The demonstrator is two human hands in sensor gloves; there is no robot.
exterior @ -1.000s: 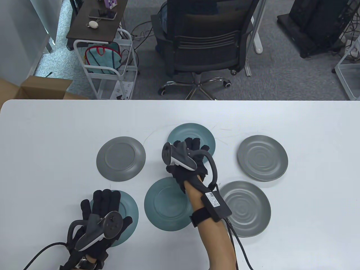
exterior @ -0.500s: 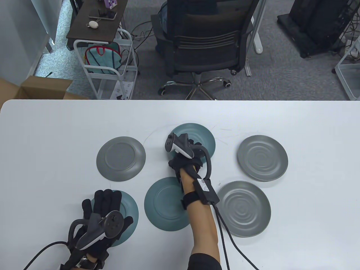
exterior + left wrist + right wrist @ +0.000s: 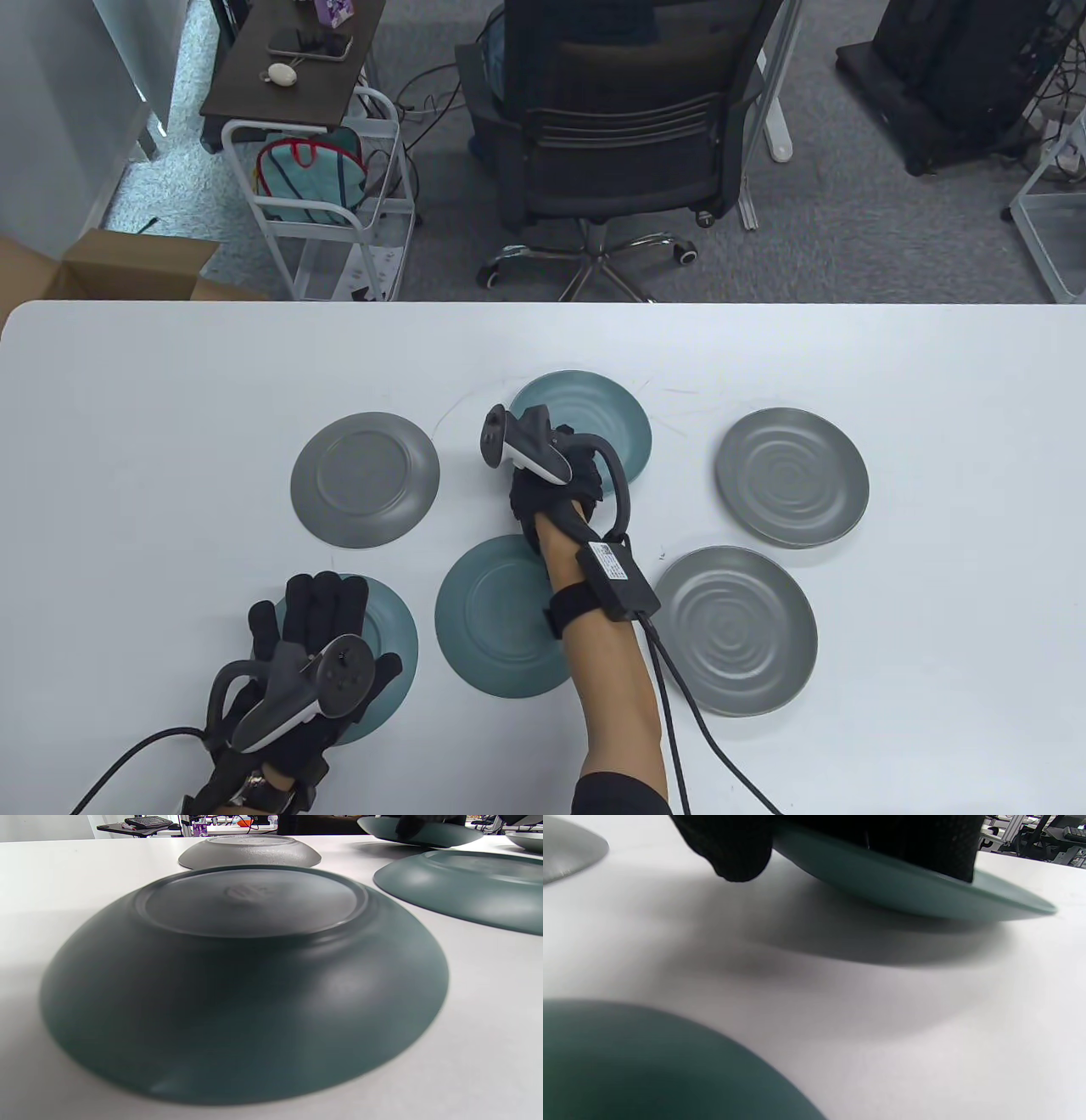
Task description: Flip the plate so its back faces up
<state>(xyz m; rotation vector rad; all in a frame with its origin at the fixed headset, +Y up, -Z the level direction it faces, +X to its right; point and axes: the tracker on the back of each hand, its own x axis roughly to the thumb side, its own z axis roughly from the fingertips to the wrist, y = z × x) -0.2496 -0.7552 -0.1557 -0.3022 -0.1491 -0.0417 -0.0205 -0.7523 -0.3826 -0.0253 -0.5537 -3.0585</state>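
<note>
A teal plate lies face up, rings showing, at the table's middle back. My right hand grips its near rim. In the right wrist view the plate is tilted, its near edge off the table, with my thumb beside the rim and my fingers on top. My left hand lies flat with fingers stretched over another teal plate at the front left. That plate is back up in the left wrist view.
A grey plate and a teal plate lie back up left of centre. Two grey plates lie face up on the right. An office chair stands beyond the table's far edge.
My right hand has curled its fingers on the far teal plate's near rim and drawn back a little to the left, and the rim has tilted up. My left hand has not moved.
</note>
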